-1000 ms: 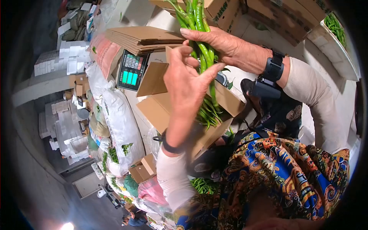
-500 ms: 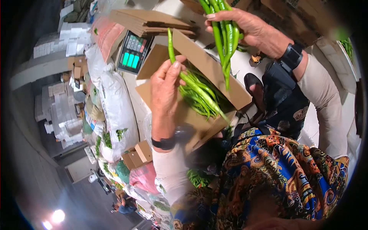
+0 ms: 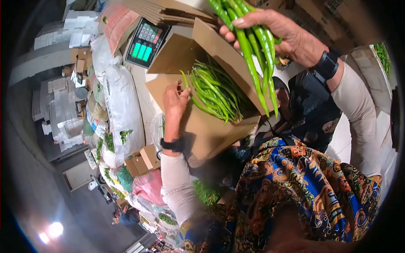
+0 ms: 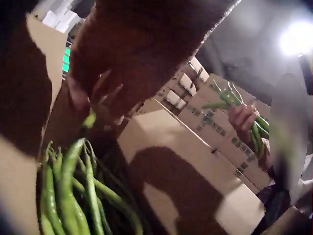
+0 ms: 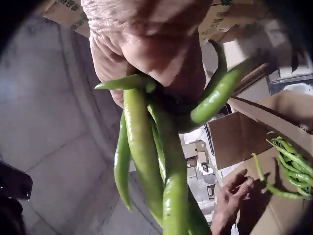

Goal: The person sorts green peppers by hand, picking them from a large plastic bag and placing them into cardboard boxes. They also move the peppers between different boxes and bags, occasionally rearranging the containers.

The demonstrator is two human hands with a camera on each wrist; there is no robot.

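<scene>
My left hand (image 3: pixel 175 101) is low over the near side of a cardboard box (image 3: pixel 209 139), fingers loosely bent. Its fingertips are right beside one long green chili pepper (image 3: pixel 185 79), whose stem end sticks up past them; a narrow gap shows between them in the right wrist view (image 5: pixel 259 171). A heap of chili peppers (image 3: pixel 215 90) lies inside the box. Raised over the box's far flap, my right hand (image 3: pixel 280 31) grips a bunch of long green chili peppers (image 3: pixel 257 55), their tips hanging down. The right wrist view shows the bunch close up, below the palm.
A scale with a lit green display (image 3: pixel 141 50) stands beyond the box, next to stacked flattened cardboard (image 3: pixel 168 12). White sacks (image 3: pixel 122 109) lie along the left. A crate of green peppers (image 3: pixel 382 59) is at the far right, and a small open carton (image 3: pixel 143 160) sits lower left.
My left hand drew one pepper from the bunch, then lowered it onto the heap in the box. My right hand moved away from the left, keeping the bunch.
</scene>
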